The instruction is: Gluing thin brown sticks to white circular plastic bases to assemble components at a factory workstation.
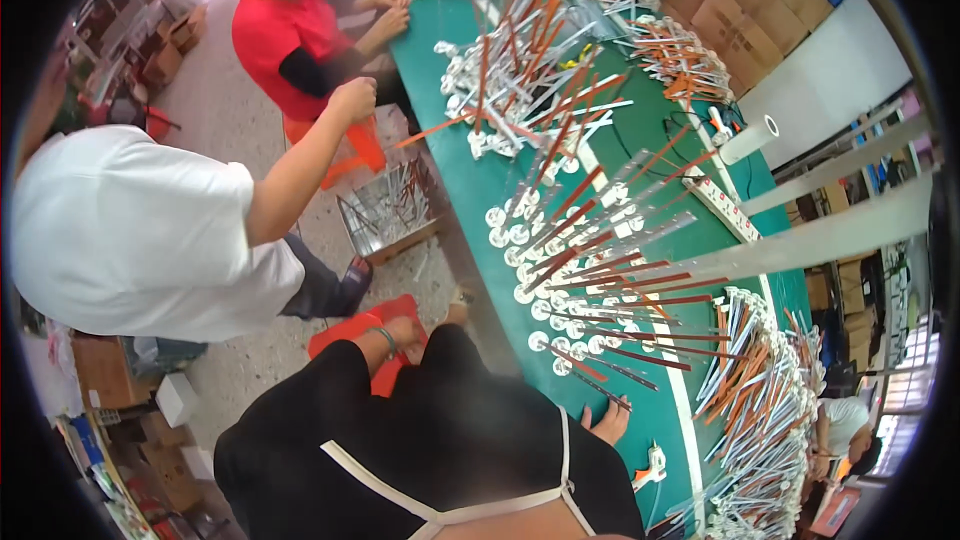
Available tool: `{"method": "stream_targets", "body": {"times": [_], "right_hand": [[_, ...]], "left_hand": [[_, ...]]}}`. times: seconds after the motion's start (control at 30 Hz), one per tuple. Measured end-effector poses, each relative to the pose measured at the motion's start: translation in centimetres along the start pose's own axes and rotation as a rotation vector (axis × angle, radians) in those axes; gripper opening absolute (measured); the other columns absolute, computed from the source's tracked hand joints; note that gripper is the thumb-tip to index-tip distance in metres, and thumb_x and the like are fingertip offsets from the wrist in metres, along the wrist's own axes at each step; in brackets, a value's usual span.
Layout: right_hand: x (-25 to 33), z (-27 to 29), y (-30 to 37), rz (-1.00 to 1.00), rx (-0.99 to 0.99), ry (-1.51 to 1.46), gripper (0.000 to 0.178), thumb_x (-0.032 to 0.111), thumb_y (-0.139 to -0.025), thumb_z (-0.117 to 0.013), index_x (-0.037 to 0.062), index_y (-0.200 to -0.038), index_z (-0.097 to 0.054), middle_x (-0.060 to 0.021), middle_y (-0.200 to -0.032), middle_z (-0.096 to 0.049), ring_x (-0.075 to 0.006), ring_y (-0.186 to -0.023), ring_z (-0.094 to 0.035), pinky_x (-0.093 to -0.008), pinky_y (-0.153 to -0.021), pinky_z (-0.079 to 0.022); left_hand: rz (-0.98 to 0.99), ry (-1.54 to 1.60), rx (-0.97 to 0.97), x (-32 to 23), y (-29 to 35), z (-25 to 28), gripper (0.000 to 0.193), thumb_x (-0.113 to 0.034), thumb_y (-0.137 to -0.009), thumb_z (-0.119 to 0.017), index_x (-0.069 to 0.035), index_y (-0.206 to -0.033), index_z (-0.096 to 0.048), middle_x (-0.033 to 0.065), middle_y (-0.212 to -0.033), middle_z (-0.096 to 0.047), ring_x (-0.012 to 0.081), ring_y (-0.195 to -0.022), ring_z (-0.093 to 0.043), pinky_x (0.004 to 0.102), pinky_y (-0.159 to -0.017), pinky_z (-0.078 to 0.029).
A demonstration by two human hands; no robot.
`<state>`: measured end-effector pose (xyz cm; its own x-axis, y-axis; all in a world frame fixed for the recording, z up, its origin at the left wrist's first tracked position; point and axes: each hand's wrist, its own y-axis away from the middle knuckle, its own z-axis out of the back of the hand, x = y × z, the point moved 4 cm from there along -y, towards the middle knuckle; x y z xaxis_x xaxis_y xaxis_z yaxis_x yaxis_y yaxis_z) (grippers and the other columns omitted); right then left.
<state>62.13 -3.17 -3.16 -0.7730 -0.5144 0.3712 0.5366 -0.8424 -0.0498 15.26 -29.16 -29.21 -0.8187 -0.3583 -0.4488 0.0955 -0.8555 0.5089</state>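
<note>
While it's loosely spread, the right hand [606, 426] touches a strip [604, 391].

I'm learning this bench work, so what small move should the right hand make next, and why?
Probably steady the nearest dark strip with the right hand, which is at the strip's near end; whether it grips is unclear. The glue gun lies apart from the hand.
</note>
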Motion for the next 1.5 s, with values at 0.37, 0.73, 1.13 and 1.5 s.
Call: {"method": "stream_targets", "body": {"times": [0.37, 0.73, 1.13, 1.5], "right_hand": [[-1.9, -1.4, 1.2, 0.047, -0.102, 0.28, 0.066, 0.027, -0.088, -0.063, -0.0014, -0.142, -0.038, -0.0281, -0.145, -0.038, -0.0483, -0.134, -0.035, -0.0559, -0.11, -0.028], [-1.4, -1.5, 1.9, 0.001, -0.077, 0.323, 0.063, 0.022, -0.089, -0.057, -0.0031, -0.142, -0.036, -0.0284, -0.146, -0.035, -0.0474, -0.136, -0.032, -0.0557, -0.11, -0.026], [-1.8, -2.1, 0.3, 0.059, -0.021, 0.269, 0.061, 0.017, -0.087, -0.059, -0.0048, -0.14, -0.039, -0.0307, -0.145, -0.035, -0.0493, -0.135, -0.032, -0.0552, -0.111, -0.026], [0.5, -1.8, 2.7, -0.053, -0.23, 0.278, 0.055, 0.013, -0.088, -0.059, -0.0001, -0.139, -0.044, -0.0231, -0.146, -0.041, -0.0427, -0.136, -0.036, -0.0499, -0.113, -0.026]], "left_hand": [[1.224, 0.258, -0.311, 10.9, 12.2, -1.2, 0.113, -0.05, -0.054, -0.09, -0.016, -0.147, -0.035, 0.0185, -0.147, -0.038, 0.0368, -0.136, -0.038, 0.0584, -0.104, -0.04], [0.988, 0.176, -0.053, 13.2, 15.4, -12.0, 0.106, -0.066, -0.06, -0.079, -0.006, -0.14, -0.045, 0.0141, -0.149, -0.043, 0.0398, -0.135, -0.039, 0.0488, -0.107, -0.038], [-0.172, 0.46, 0.625, -1.0, -4.5, -25.0, 0.081, -0.057, -0.066, -0.079, -0.008, -0.127, -0.058, 0.0156, -0.136, -0.055, 0.0377, -0.123, -0.052, 0.046, -0.101, -0.042], [-0.011, 0.257, -1.102, -5.4, -6.6, 15.8, 0.066, -0.019, -0.075, -0.075, -0.011, -0.136, -0.049, 0.021, -0.138, -0.046, 0.0383, -0.125, -0.047, 0.0494, -0.102, -0.04]]}}
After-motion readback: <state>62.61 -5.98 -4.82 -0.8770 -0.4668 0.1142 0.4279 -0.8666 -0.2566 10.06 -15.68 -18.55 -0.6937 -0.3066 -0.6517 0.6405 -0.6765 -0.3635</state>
